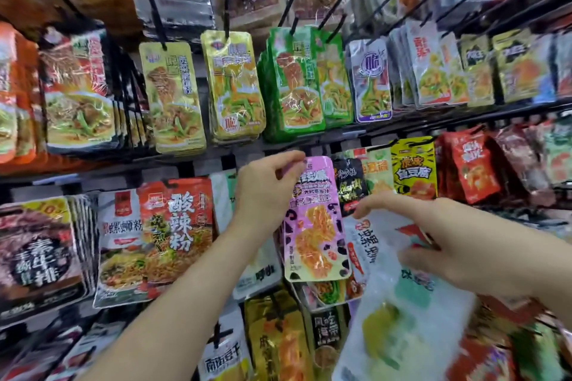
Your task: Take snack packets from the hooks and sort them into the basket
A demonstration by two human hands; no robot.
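Your left hand pinches the pink packet at its top, and your right hand grips a white packet.
The pink packet hangs just under the middle rail of the rack, about midway along it, with a black packet just beside it on the right. Your left thumb and fingers close on its upper left corner; its hook is hidden behind them. Your right fingers curl over the white packet's upper edge, index finger stretched toward the pink one; that packet is blurred. Judge the pink pouch light, thin, glossy and likely slippery, with soft contents that crush. Hold it by the flat sealed header, not the filled belly, and draw it straight along the hook so the hang hole does not tear. No basket is in view.
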